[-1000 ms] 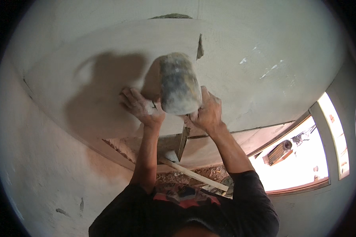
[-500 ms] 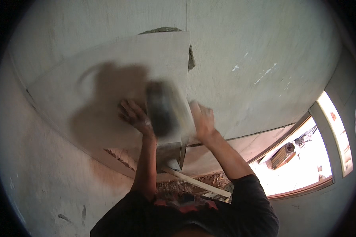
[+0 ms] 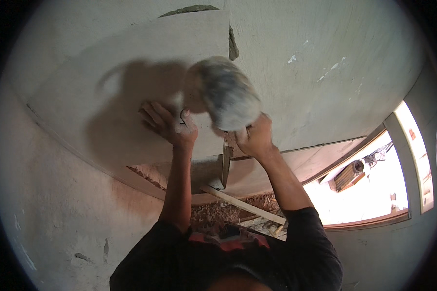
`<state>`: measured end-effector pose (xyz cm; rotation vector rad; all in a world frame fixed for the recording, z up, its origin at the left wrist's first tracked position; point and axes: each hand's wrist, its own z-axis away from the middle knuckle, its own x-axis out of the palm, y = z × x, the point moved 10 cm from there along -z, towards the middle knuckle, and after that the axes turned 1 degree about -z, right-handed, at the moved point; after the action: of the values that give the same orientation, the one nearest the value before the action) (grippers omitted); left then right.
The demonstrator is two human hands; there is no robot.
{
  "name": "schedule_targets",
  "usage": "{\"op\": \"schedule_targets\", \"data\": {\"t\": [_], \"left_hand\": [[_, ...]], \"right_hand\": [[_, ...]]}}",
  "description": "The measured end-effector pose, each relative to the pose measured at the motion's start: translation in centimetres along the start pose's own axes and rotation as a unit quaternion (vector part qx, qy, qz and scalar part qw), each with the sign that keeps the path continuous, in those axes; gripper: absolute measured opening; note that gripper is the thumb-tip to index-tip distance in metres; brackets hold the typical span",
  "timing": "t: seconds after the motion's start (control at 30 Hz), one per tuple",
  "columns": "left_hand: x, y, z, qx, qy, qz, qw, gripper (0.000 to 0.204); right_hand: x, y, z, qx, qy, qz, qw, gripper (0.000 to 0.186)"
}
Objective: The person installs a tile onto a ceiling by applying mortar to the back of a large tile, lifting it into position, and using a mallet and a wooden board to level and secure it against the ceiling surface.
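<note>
A large pale tile (image 3: 131, 53) lies against the wall, with grey mortar (image 3: 189, 9) showing along its top edge and at its right side. My left hand (image 3: 169, 122) rests on the tile with its fingers spread. Beside its thumb is a thin dark curved thing that I cannot make out. My right hand (image 3: 257, 137) is closed round a mallet (image 3: 226, 89), whose dark and whitish head is smeared by motion. The mallet's head is up and left of that hand, in front of the tile's right part; whether it touches the tile I cannot tell. Its handle is mostly hidden.
Below the tile, a pale wooden strip (image 3: 243, 207) slants over rubble (image 3: 213, 211). A lower row of tiles (image 3: 272, 169) runs to the right. At the right a bright opening (image 3: 359, 189) shows several objects outside. A plain wall (image 3: 73, 208) curves along the left.
The mallet's head has swung right and tilted, with my right hand turning along with it. My left hand stays on the tile. The whole view has shifted, so the wall appears higher.
</note>
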<state>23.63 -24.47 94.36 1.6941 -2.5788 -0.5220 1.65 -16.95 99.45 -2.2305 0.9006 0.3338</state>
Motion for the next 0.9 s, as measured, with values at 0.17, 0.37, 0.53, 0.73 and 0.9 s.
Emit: {"op": "schedule_targets", "data": {"t": [0.17,0.37,0.53,0.73,0.9], "left_hand": [[-0.5,0.3,-0.6,-0.001,0.019,0.017,1.0,0.091],[-0.8,0.7,-0.5,0.046,0.062,-0.006,0.997,0.09],[-0.9,0.6,0.5,0.067,0.088,0.015,0.994,0.086],[-0.8,1.3,0.7,0.167,0.226,0.027,0.959,0.072],[-1.4,0.6,2.5,0.248,0.348,0.036,0.903,0.062]], "right_hand": [[0.6,2.5,6.6,-0.074,0.025,0.006,0.997,0.032],[4.7,7.5,17.3,0.038,0.021,-0.096,0.994,0.035],[11.2,13.3,24.1,0.219,0.085,-0.233,0.944,0.038],[17.6,14.5,25.0,0.048,0.089,-0.002,0.995,0.034],[22.0,17.8,23.2,-0.019,0.045,0.172,0.984,0.047]]}}
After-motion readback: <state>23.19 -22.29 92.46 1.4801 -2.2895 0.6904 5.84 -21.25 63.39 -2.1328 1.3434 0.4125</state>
